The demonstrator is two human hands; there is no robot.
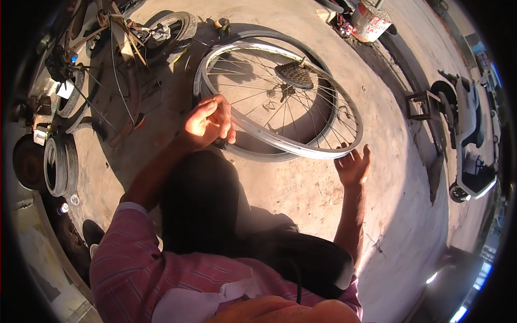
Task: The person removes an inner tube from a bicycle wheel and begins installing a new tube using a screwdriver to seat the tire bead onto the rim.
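Note:
A bare silver bicycle wheel (280, 144) with spokes and a dark rear sprocket cluster (295, 74) tilts in front of me. Beneath it, a black tyre (264, 32) lies on the ground. My right hand (353, 167) has its fingers at the wheel's near right rim, their tips reaching past it, while the thumb stands apart outside. My left hand (210, 123) is raised beside the rim's left side, fingers curled in toward the thumb. Whether anything small is between those fingers does not show. My dark-clothed knee (199, 183) is just below the left hand.
Bicycle parts and a frame (126, 43) crowd the far left, with stacked tyres (56, 164) nearer. A stained bucket (369, 22) stands at the far right. Further right are a small stool (423, 105) and a white scooter (471, 134).

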